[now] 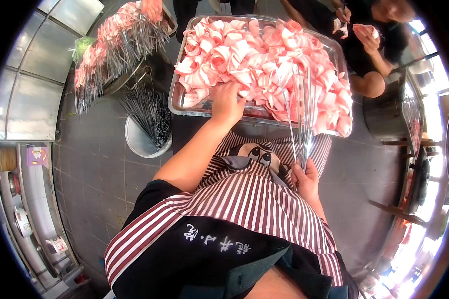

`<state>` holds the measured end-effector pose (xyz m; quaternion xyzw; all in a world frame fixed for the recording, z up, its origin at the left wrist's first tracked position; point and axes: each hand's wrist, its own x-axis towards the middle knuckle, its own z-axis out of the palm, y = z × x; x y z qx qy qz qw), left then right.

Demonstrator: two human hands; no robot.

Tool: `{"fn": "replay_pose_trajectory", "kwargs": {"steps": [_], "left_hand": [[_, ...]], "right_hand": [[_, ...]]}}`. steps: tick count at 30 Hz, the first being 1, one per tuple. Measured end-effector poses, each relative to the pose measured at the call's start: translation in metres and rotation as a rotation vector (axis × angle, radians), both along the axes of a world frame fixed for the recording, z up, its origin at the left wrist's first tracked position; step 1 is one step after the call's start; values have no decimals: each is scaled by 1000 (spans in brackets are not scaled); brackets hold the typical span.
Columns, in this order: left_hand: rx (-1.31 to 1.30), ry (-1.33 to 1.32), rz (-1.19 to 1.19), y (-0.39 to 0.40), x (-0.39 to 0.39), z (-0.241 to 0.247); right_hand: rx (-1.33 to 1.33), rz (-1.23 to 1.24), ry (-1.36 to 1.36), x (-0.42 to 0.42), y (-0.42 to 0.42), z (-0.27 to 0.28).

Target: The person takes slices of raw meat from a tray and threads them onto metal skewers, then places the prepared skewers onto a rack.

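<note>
A metal tray [193, 110] lies before me, heaped with curled slices of raw, fat-streaked meat [224, 56]. At its near edge my left hand [228, 102] reaches in among the slices. Its fingertips are partly hidden, so whether they grip a slice cannot be told. My right hand [306, 177], lower and to the right, is closed around the near ends of several long flat metal skewers [302, 127]. These point away from me over the tray's right half, their far ends against the meat.
A white bucket [134, 140] of dark skewers [147, 116] stands left of the tray. Beyond it, skewered meat [116, 30] lies in a row, another person's hand [152, 9] at its far end. At upper right a co-worker's hand [368, 39] holds meat. Shelves [41, 187] line the left.
</note>
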<state>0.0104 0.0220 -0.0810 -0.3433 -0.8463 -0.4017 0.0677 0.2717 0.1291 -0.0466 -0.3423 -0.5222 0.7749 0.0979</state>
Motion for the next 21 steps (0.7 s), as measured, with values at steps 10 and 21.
{"fn": "replay_pose_trajectory", "kwargs": {"steps": [10, 21], "left_hand": [[-331, -93, -60, 5, 3, -1], [515, -499, -179, 5, -6, 51]], "right_hand": [[-14, 2, 22, 1, -1, -2], [-8, -18, -1, 4, 2, 1]]}}
